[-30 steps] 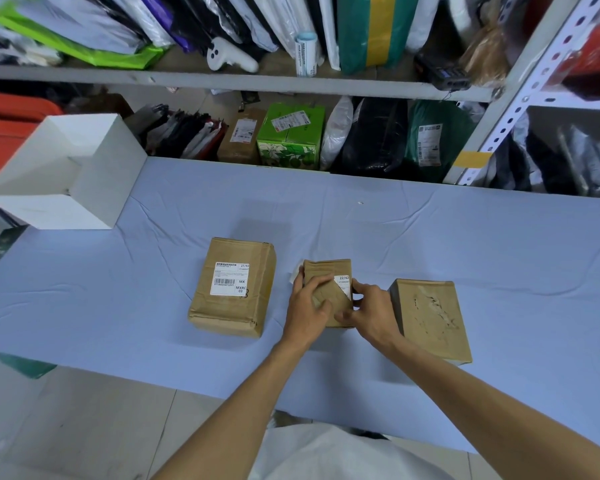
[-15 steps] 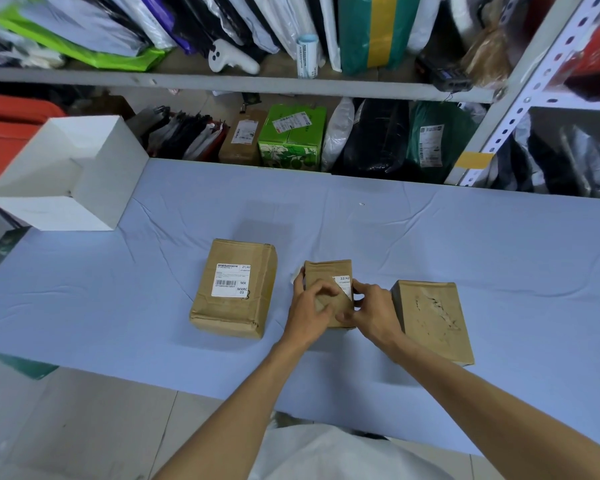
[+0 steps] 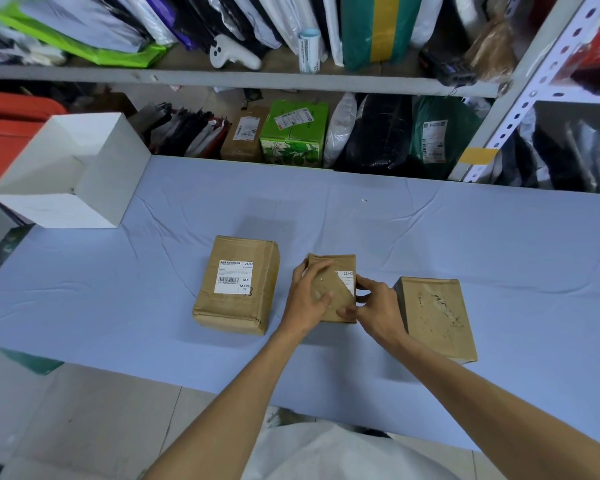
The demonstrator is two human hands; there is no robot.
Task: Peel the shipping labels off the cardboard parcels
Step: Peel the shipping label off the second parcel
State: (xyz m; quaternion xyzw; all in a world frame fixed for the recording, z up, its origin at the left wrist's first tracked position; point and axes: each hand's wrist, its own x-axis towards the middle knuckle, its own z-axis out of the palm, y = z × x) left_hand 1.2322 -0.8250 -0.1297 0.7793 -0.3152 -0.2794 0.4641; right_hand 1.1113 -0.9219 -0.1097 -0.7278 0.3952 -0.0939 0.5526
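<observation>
Parcels (image 3: 236,285) on blue tablecloth (image 3: 465,244), shelving (image 3: 257,81) behind.

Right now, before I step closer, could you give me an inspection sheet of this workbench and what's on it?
Surface: table under a pale blue cloth, creased.
Job's things: left parcel, label whole; middle parcel, label partly peeled; right parcel, bare with torn residue.
Clutter: open white box at the far left corner.
Grips: left hand holds the middle parcel; right hand grips its right edge beside the label.
Cables: nothing seen.
Surroundings: shelves packed with mailer bags; green carton behind the table.
</observation>
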